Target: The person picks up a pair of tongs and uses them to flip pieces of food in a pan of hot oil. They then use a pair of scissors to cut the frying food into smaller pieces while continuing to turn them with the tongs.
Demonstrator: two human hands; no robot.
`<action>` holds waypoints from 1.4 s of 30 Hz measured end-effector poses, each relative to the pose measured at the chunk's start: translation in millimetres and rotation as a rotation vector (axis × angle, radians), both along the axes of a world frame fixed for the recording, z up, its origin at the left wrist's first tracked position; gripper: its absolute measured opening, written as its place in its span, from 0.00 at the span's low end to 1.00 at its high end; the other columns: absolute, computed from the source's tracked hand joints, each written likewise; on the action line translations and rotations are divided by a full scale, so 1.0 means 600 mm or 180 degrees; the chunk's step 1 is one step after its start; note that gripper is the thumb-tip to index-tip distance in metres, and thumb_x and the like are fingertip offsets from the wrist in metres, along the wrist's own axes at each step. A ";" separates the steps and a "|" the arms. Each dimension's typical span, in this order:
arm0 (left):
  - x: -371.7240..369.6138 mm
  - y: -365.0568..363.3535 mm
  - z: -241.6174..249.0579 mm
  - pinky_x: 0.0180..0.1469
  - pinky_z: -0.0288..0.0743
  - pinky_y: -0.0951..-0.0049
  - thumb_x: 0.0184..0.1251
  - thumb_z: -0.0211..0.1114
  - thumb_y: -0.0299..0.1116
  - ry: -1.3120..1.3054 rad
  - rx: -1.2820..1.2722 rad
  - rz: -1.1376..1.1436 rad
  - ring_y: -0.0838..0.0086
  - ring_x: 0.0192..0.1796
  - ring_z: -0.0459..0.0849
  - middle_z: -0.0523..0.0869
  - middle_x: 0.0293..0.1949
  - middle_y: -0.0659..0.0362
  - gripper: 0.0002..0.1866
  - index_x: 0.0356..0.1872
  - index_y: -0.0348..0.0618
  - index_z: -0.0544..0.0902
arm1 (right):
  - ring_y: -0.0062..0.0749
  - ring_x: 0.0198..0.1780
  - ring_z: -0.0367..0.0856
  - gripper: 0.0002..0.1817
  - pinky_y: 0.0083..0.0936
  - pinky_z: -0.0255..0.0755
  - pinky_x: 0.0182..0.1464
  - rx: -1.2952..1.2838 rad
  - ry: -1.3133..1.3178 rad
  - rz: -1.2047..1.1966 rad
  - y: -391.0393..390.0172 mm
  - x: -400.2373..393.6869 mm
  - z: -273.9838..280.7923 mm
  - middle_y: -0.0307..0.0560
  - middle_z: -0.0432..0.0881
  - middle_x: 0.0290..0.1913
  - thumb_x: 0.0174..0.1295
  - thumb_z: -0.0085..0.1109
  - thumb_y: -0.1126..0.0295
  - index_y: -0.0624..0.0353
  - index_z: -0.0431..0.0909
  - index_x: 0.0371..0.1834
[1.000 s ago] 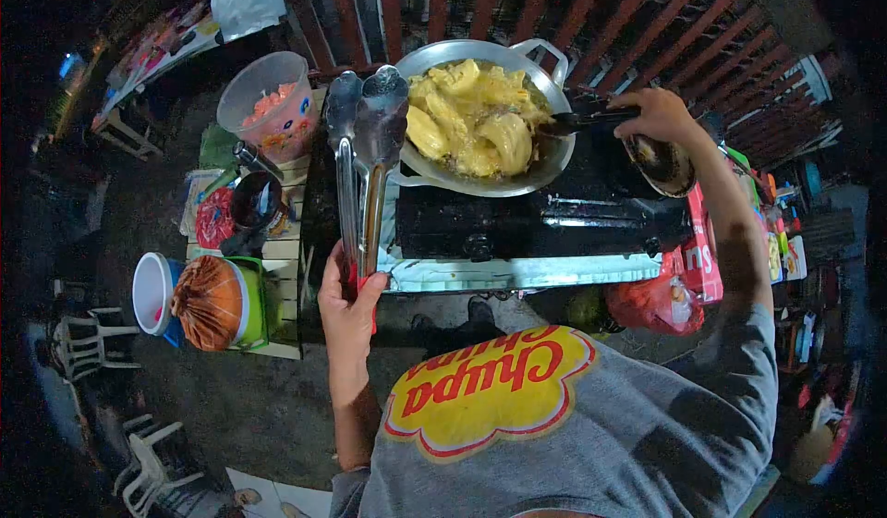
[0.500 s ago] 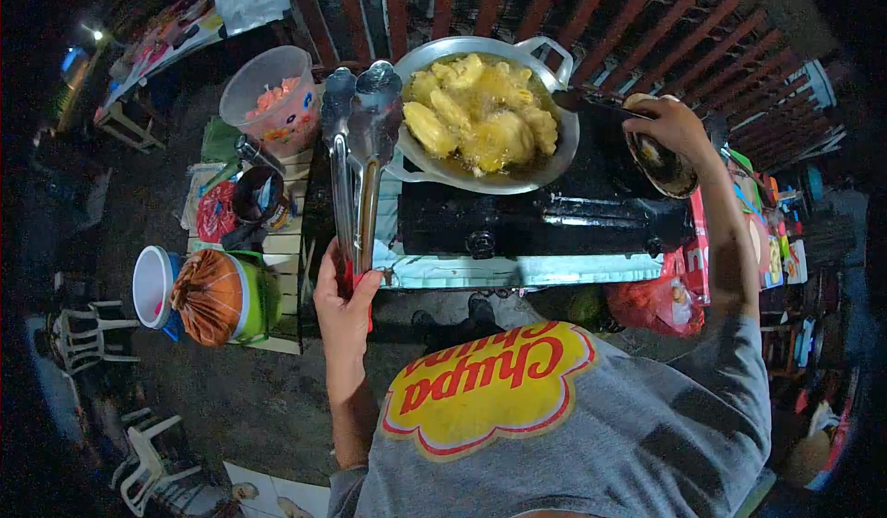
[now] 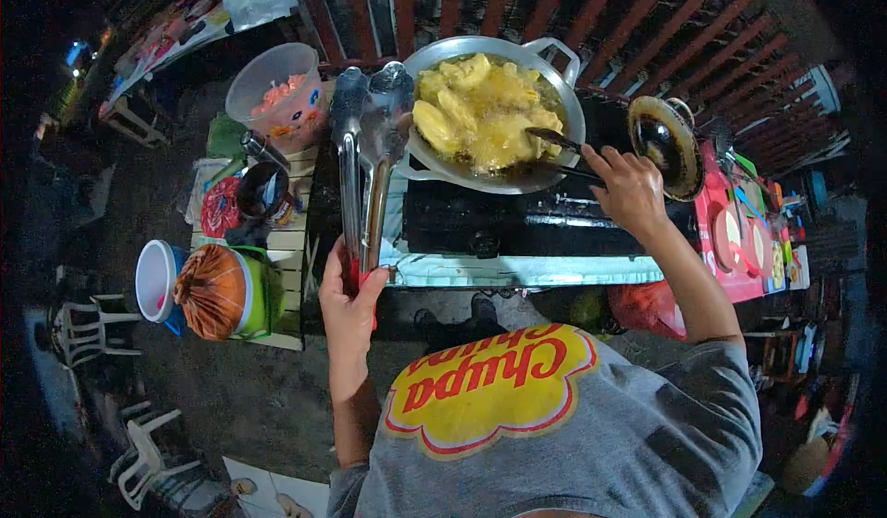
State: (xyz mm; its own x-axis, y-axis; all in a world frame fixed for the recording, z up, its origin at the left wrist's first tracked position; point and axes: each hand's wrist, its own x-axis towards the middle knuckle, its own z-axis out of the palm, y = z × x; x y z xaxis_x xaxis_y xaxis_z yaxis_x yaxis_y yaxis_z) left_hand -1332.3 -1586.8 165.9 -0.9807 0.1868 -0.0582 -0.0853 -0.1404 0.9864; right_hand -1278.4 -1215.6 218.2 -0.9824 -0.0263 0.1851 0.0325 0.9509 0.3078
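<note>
My left hand point(image 3: 353, 301) is closed round the red handles of metal tongs point(image 3: 372, 162), whose tips point up beside the pan. In a silvery pan point(image 3: 573, 111) on the black stove point(image 3: 443, 218), yellow battered pieces point(image 3: 439, 125) bubble in oil. My right hand point(image 3: 628, 185) grips a dark utensil point(image 3: 554, 139); its blade lies at the right side of the food, over or in the oil. Just beyond that hand sits a smaller, blackened pan point(image 3: 679, 158) with a shiny dark inside.
On the left are a clear tub point(image 3: 277, 93) with pink contents, a dark container point(image 3: 263, 193), a red plastic bag point(image 3: 220, 207) and a cloth-covered green container point(image 3: 214, 292). Right of the stove lies a pink surface point(image 3: 716, 213) with more items. Red slats point(image 3: 545, 0) stand behind the stove.
My right hand has moved left and down from the small pan towards the large pan, bringing the dark utensil over the food. My left hand still holds the tongs.
</note>
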 end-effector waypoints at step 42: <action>-0.005 0.009 -0.003 0.52 0.69 0.80 0.57 0.66 0.24 -0.0008 0.0036 -0.0064 0.81 0.45 0.76 0.79 0.44 0.63 0.30 0.62 0.38 0.68 | 0.25 0.50 0.78 0.20 0.23 0.68 0.54 -0.3586 0.0484 -0.1031 0.158 -0.022 0.061 0.40 0.82 0.48 0.51 0.69 0.67 0.57 0.80 0.48</action>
State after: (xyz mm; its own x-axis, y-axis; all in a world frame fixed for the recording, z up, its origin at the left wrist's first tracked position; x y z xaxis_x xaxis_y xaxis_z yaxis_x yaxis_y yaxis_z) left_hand -1335.3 -1581.5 163.9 -0.9766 0.2070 -0.0585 -0.0908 -0.1499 0.9845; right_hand -1291.9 -1120.6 254.7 -0.8790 0.4729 0.0601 0.2861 0.6241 -0.7271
